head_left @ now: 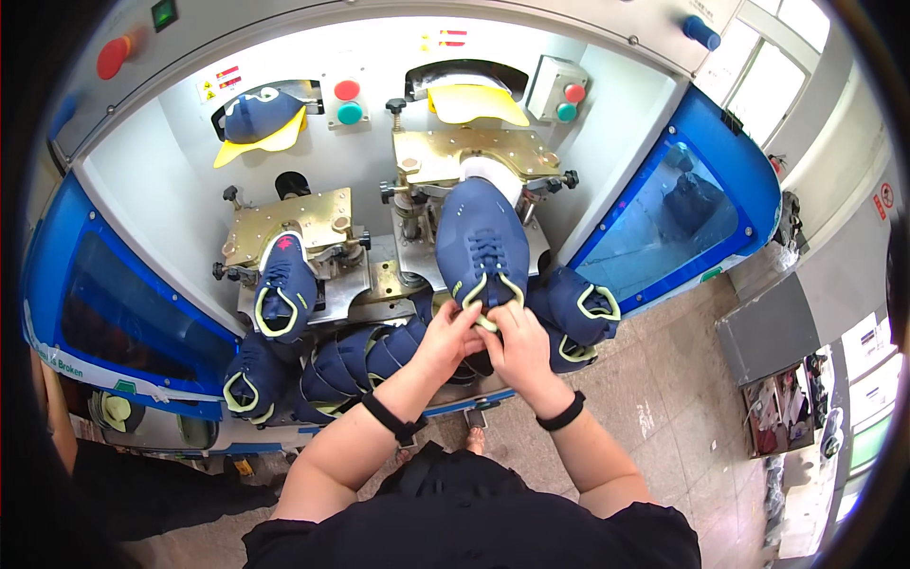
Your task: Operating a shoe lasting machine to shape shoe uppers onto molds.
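Observation:
A navy shoe upper (482, 220) with laces and a pale green collar lining lies toe-first on the right-hand brass-coloured clamp (445, 152) of the machine. My left hand (447, 339) pinches the left side of its heel collar. From the other side my right hand (518, 347) grips the same collar edge, its fingers almost meeting the left ones. A smaller navy shoe upper (282, 284) with a red mark sits on the left clamp (303, 216). Part of the heel is hidden behind my fingers.
Several navy uppers (346, 365) are bunched along the machine's front ledge, with more uppers (583, 308) right of my hands. Yellow-edged moulds (474, 102) are set in the back wall near green and red buttons (348, 102). Blue window panels (664, 209) flank the opening. Another person's arm (59, 417) shows at left.

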Available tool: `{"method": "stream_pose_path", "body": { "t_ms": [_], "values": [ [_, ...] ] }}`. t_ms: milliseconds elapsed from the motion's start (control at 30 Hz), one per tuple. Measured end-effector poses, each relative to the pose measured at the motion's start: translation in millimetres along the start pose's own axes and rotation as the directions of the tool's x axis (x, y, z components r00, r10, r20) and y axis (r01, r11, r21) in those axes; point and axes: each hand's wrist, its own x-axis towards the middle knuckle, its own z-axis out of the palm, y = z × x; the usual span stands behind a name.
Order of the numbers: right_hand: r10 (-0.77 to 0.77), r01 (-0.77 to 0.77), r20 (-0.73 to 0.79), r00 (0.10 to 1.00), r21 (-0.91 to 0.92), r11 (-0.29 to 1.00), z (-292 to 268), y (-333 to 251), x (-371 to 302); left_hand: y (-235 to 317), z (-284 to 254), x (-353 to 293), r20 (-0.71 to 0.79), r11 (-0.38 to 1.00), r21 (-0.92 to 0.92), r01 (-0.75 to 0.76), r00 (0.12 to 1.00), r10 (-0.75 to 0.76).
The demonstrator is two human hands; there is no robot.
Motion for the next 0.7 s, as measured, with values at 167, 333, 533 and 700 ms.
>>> {"method": "stream_pose_path", "body": {
  "t_ms": [167, 333, 533, 700],
  "values": [
    [0.008, -0.012, 0.105, 0.994, 0.044, 0.999, -18.7, 22.9, 4.9, -19.8, 12.9, 11.9, -0.048, 0.999, 0.008, -0.037, 0.998, 0.037],
    [0.116, -0.112, 0.2, 0.973, -0.032, 0.993, -20.0, 22.4, -10.5, -41.9, 17.5, 1.9, -0.146, 0.997, -0.05, 0.053, 0.988, -0.06],
    [-0.141, 0.129, -0.157, 0.977, -0.086, 0.988, -8.3, 40.3, 51.0, -16.4, 13.7, 50.8, -0.146, 1.0, 0.022, -0.004, 0.989, 0.007],
    [0.032, -0.022, 0.116, 0.993, -0.088, 0.996, 19.6, 55.5, 89.2, -14.7, 18.8, 61.1, -0.158, 0.998, 0.048, -0.027, 0.987, 0.035]
  ]
}}
